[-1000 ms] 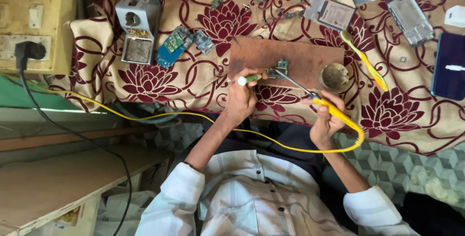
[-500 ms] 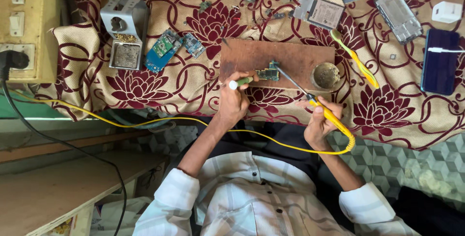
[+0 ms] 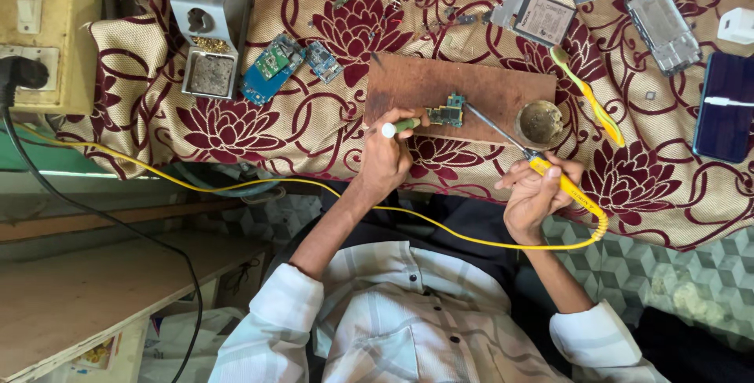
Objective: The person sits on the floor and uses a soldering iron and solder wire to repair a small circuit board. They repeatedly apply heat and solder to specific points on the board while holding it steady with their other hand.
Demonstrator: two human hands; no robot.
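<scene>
A small green circuit board (image 3: 448,112) lies on a brown wooden board (image 3: 440,80) set on a maroon flowered cloth (image 3: 259,131). My left hand (image 3: 385,159) grips a green-handled tool with a white end (image 3: 399,126) and presses it against the circuit board's left edge. A yellow-handled soldering iron (image 3: 564,184) is in my right hand (image 3: 536,194). Its thin metal tip (image 3: 488,125) reaches up-left to the circuit board. The iron's yellow cable (image 3: 236,186) loops below my arms and runs off left.
A round tin (image 3: 539,122) sits on the board's right end, with a yellow toothbrush (image 3: 591,98) beside it. A metal iron stand (image 3: 208,37), blue circuit boards (image 3: 271,69), phone parts (image 3: 538,15) and a dark phone (image 3: 726,108) lie around. A socket box (image 3: 35,37) stands left.
The view has swung a little from side to side. Both hands keep their grip and stay at the circuit board, with the iron's tip still on it.
</scene>
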